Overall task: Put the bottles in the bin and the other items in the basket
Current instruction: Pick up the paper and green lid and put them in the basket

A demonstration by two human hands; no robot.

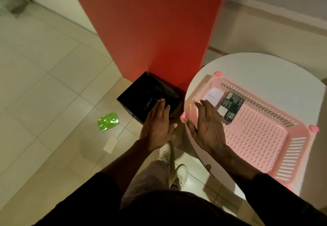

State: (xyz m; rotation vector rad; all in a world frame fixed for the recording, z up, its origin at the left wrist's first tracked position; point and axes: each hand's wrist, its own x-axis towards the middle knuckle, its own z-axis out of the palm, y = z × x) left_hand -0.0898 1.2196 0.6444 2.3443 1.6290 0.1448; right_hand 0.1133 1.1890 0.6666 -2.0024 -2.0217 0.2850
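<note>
A pink slotted basket [261, 137] lies on a round white table [265, 66] at the right. Inside it, near its left end, are a black printed box [230, 105] and a white packet [214, 95]. A black bin [141, 91] lined with a dark bag stands on the floor, left of the table. My left hand [157, 125] hovers over the bin's near corner, fingers spread and empty. My right hand [207, 126] is over the basket's left end, open and flat, holding nothing. On the floor lie a green shiny packet [108, 121] and a pale card [111, 144].
A red pillar [150, 27] rises directly behind the bin. Tiled floor [44, 84] spreads to the left. My legs and white shoes [180, 172] stand between the bin and the table's edge.
</note>
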